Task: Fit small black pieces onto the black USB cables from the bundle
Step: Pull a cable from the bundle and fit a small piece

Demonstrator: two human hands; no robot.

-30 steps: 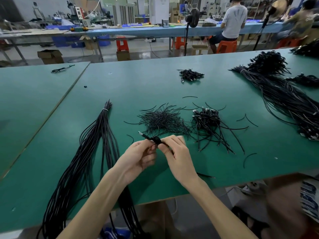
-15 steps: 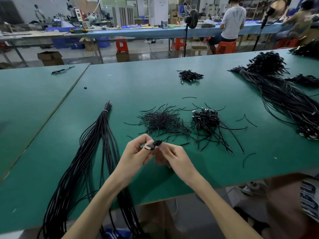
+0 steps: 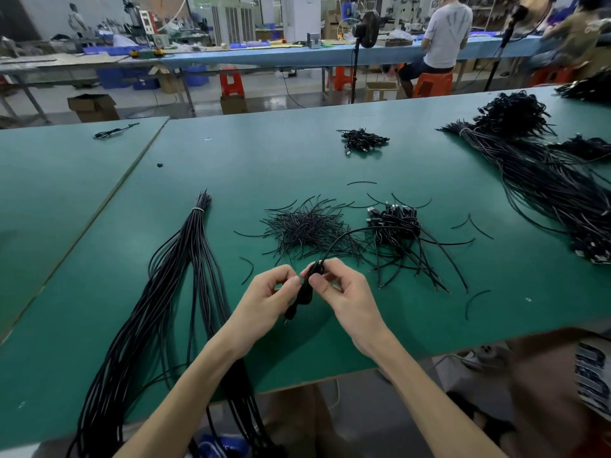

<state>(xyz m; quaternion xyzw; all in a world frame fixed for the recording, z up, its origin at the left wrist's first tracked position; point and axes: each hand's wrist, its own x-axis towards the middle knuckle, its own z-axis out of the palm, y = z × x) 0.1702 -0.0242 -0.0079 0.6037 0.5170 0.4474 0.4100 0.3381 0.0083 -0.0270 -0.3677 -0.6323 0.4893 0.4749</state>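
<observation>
Both hands meet over the front middle of the green table [image 3: 297, 153]. My left hand [image 3: 267, 299] and my right hand [image 3: 344, 292] pinch one black USB cable [image 3: 305, 290] between them. Its plug end hangs down toward me; its thin tail arcs up and right over the piles. A long tied bundle of black cables [image 3: 172, 292] lies to the left and runs off the front edge. A pile of small thin black pieces [image 3: 307, 229] lies just beyond my hands. To its right sits a heap of short cables with plugs [image 3: 396, 226].
A big mass of black cables [image 3: 545, 180] covers the right side. A small cable heap [image 3: 362, 140] lies further back. Loose strands [image 3: 476, 226] scatter on the right. A second table [image 3: 49, 180] adjoins on the left. A person [image 3: 446, 31] sits at a far bench.
The cable has turned in my hands: its plug pointed up and left, and now hangs down between them. Its tail now arcs up to the right. Both hands shifted slightly right.
</observation>
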